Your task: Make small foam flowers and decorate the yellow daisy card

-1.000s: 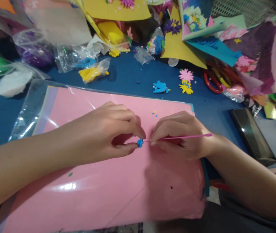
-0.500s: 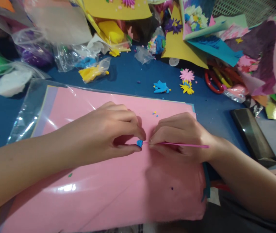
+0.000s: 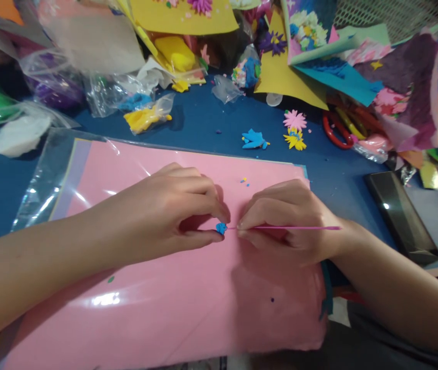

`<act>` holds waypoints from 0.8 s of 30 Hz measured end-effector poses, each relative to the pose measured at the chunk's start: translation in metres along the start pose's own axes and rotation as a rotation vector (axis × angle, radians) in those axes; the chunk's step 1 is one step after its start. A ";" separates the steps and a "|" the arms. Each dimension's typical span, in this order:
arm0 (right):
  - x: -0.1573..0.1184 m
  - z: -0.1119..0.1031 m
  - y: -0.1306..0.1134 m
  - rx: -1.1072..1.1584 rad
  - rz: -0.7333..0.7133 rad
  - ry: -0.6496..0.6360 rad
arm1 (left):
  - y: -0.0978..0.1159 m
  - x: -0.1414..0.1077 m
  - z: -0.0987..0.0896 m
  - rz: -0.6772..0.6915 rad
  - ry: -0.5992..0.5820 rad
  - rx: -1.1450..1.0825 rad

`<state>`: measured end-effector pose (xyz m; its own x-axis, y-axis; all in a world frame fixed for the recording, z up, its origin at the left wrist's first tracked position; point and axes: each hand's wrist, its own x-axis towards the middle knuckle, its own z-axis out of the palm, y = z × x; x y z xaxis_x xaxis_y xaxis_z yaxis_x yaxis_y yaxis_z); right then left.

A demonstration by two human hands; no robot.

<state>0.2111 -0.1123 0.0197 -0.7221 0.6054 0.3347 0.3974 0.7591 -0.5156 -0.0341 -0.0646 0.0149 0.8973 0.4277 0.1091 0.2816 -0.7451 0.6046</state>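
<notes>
Between the thumb and fingertips of my left hand (image 3: 180, 208) is a small blue clay piece (image 3: 221, 228). My right hand (image 3: 288, 218) pinches a thin pink stick (image 3: 303, 227) whose left tip touches the blue piece; its other end reaches back over my right wrist. Both hands are over a pink sheet (image 3: 165, 303) in a clear plastic sleeve. Tiny clay bits (image 3: 244, 180) lie on the sheet just beyond the hands, a green bit (image 3: 111, 279) at the left and a dark bit (image 3: 272, 299) nearer me.
Beyond the sheet lie a blue clay piece (image 3: 254, 139), a pink clay flower (image 3: 294, 119) and a yellow one (image 3: 294, 139). Red-handled scissors (image 3: 336, 131) and a dark case (image 3: 401, 216) are at the right. Bagged clay (image 3: 145, 119) and coloured papers (image 3: 291, 82) fill the back.
The pink stick has turned slightly, and its far end extends a little farther right across my wrist. Both hands keep nearly the same place and grip.
</notes>
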 end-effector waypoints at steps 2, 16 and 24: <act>0.001 0.001 0.000 -0.006 -0.002 0.001 | 0.000 0.000 0.000 0.001 0.008 0.001; 0.000 0.001 -0.003 -0.169 -0.094 -0.051 | -0.003 -0.001 0.004 0.017 0.031 0.018; 0.000 -0.002 -0.007 -0.105 -0.019 -0.012 | -0.003 -0.001 0.003 0.009 0.025 0.013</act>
<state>0.2091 -0.1171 0.0248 -0.7364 0.5885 0.3339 0.4407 0.7916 -0.4233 -0.0348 -0.0644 0.0104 0.8909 0.4339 0.1345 0.2784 -0.7554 0.5932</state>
